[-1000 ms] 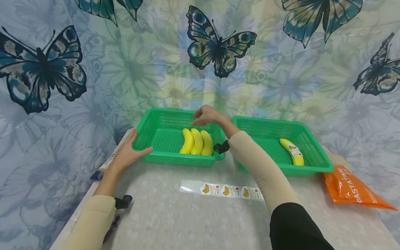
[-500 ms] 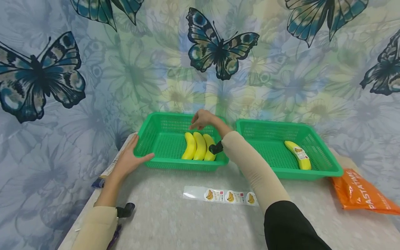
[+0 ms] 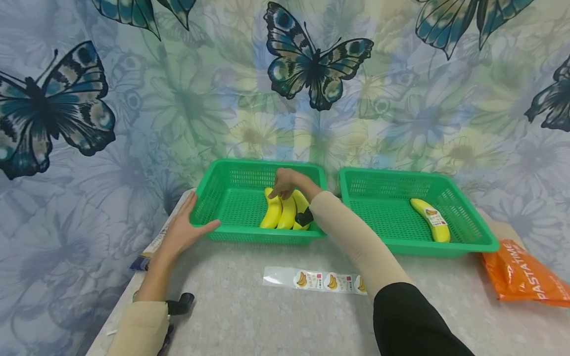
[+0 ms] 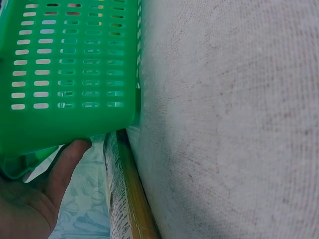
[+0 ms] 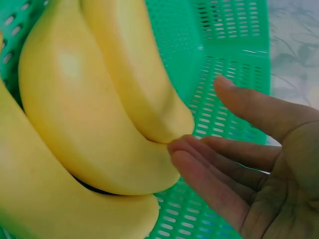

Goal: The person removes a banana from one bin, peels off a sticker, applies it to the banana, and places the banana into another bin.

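Three yellow bananas [image 3: 271, 216] lie side by side in the right part of the left green basket [image 3: 249, 237]. My right hand [image 3: 287, 183] reaches over them from the back, thumb spread from the fingers. In the right wrist view its fingertips [image 5: 180, 145] meet the ends of the middle and far bananas [image 5: 99, 109], without wrapping round either. At the basket's left end is my left hand [image 3: 181, 231], its thumb stretched toward the front rim. The left wrist view has the left thumb [image 4: 70, 159] against the basket wall [image 4: 75, 122].
A second green basket [image 3: 445, 249] stands to the right, holding one banana with a label [image 3: 433, 217]. A strip of banana stickers [image 3: 311, 280] lies in front on the table. An orange bag [image 3: 523, 274] sits at the far right, a flat packet [image 4: 124, 194] beside the left basket.
My right hand has come down from above the basket's back part onto the bananas. My left hand stays at the basket's left end. The head view has shifted slightly.
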A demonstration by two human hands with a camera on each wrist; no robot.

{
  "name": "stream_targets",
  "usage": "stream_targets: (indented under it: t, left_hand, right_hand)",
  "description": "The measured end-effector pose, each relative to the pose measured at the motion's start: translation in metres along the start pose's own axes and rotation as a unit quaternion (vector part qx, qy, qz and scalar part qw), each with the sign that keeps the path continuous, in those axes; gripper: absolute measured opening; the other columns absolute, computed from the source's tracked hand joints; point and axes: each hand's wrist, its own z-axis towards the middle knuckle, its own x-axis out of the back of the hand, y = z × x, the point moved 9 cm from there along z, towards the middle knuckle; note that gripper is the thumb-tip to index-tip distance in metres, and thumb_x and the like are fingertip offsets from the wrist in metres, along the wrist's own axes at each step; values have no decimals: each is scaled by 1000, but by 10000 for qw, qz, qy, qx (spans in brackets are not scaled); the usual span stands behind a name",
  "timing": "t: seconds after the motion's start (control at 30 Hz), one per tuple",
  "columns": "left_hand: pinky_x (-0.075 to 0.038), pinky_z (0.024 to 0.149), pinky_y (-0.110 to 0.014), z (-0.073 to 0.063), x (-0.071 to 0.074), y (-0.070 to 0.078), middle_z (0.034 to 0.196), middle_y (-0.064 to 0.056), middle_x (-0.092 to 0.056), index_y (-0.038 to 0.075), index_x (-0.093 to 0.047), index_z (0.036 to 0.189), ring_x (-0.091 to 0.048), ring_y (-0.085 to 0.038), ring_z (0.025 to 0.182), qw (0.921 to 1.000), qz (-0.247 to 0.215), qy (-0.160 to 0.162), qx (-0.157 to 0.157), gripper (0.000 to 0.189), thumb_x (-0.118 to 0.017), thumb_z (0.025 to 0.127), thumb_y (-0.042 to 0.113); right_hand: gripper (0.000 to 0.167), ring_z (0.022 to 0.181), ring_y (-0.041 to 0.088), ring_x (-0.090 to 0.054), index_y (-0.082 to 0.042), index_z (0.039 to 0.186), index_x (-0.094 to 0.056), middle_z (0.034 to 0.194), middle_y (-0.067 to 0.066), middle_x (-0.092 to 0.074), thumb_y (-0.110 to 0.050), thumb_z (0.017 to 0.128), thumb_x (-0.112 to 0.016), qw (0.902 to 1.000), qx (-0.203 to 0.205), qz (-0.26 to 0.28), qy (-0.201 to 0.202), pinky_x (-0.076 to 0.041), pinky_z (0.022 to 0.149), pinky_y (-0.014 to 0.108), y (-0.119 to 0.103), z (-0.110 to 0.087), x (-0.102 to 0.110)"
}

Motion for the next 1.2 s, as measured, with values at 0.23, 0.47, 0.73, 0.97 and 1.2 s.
stream_targets:
  t: [0.23, 0.47, 0.73, 0.97, 1.2]
  left_hand:
    - [-20, 105, -78, -7, 0, -2, 166, 1, 8, 23, 5, 157, -10, -50, 147, 10000, 17, 46, 57, 110, -66, 83, 62]
    - [-18, 106, -77, -9, -1, -1, 166, 1, 7, 20, 3, 158, -8, -47, 148, 9999, -1, 98, 43, 110, -66, 82, 62]
    - [-18, 108, -76, -8, -1, 1, 166, -4, 4, 22, 3, 157, -7, -46, 149, 9999, -6, 156, 11, 110, -67, 82, 61]
    - [-18, 107, -77, -6, 0, 1, 166, -2, 6, 23, 4, 157, -8, -48, 148, 9999, 18, 76, 102, 110, -66, 82, 62]
    - [-18, 108, -76, -2, 2, 2, 166, -4, 5, 22, 3, 157, -8, -48, 148, 9999, 28, 34, 150, 111, -66, 81, 62]
  right_hand:
    - [38, 83, 21, -73, 3, 103, -71, 97, 15, -74, -31, 87, -74, 9991, -354, -10, -217, -60, 72, 27, 3, 10, -17]
    - [43, 82, 20, -73, -1, 103, -63, 92, 11, -72, -36, 84, -77, 9969, -655, -401, -169, -60, 68, 24, 2, 17, -30]
    - [49, 74, 17, -71, -3, 112, -56, 91, 9, -67, -36, 83, -78, 9972, -739, -87, -28, -59, 65, 25, 4, 20, -35]
    - [47, 67, 16, -71, -2, 103, -65, 77, 7, -70, -39, 79, -81, 9967, -786, 75, 185, -60, 63, 25, 10, 22, -32]
    - [36, 57, 13, -68, -6, 75, -68, 61, 4, -67, -39, 77, -83, 9959, -778, 17, 459, -59, 60, 25, 8, 23, -23]
